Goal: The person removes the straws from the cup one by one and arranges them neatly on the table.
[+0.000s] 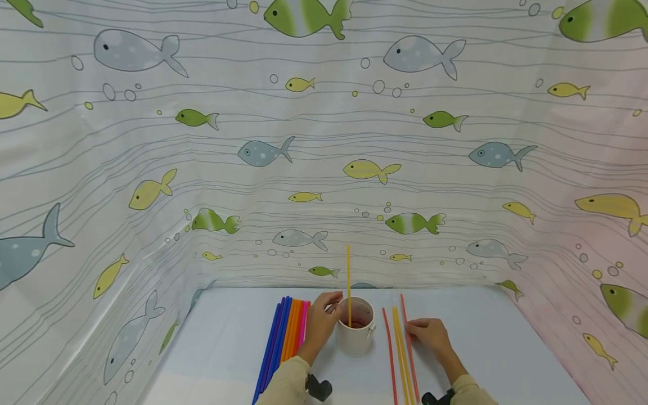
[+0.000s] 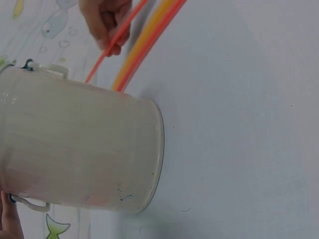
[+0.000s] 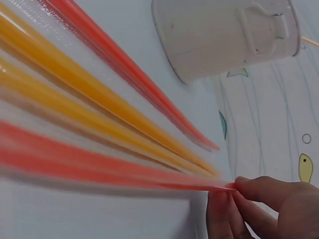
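A white pot [image 1: 354, 340] with small side handles stands on the table, and a yellow straw [image 1: 348, 270] rises upright out of it. My left hand [image 1: 320, 320] holds the pot at its left side near the rim; in the left wrist view only a bit of its fingers [image 2: 10, 219] shows by a handle. To the right of the pot, my right hand [image 1: 430, 336] pinches the far end of a thin red straw [image 3: 124, 167] between thumb and fingertips. Two yellow straws [image 3: 89, 82] and another red straw [image 3: 129, 74] lie alongside it.
Left of the pot lies a row of blue, purple, orange, red and pink sticks [image 1: 283, 332], partly behind the left forearm. A white table [image 1: 486, 332] carries everything. Fish-print sheeting [image 1: 324, 214] walls in the back and both sides.
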{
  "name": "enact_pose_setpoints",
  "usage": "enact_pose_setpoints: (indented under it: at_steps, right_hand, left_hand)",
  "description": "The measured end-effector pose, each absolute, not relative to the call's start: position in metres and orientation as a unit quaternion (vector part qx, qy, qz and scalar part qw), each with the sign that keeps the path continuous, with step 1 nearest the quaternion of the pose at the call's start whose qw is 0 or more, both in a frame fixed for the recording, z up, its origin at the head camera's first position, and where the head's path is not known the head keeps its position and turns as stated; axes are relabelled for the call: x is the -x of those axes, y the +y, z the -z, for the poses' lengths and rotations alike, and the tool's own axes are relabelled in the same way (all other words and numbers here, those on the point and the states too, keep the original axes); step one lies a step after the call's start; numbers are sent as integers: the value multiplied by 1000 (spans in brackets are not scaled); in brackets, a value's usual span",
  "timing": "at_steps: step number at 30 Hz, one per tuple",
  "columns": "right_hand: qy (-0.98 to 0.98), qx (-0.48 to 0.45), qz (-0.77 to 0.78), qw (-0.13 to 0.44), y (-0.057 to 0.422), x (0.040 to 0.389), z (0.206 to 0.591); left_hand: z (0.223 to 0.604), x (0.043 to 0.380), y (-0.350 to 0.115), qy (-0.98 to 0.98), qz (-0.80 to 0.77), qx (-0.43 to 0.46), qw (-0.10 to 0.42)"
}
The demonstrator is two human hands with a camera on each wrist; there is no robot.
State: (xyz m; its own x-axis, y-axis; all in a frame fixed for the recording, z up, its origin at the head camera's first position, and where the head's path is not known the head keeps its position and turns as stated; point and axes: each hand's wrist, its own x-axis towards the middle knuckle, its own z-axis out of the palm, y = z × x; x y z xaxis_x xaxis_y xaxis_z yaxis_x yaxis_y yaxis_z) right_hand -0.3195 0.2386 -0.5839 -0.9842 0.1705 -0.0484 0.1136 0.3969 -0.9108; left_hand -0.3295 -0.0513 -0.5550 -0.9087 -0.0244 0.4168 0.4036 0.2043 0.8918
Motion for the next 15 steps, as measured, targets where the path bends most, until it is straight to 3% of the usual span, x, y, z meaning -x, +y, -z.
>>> enact_pose_setpoints:
  at_steps: [7, 15]
  right_hand:
    - [-842, 75, -533, 29, 238, 318, 588]
    - [-845, 87, -526, 28, 241, 318, 595]
  left_hand:
    - [554, 330, -51, -756, 620, 124, 173]
    - [530, 311, -46, -737, 624, 156, 206]
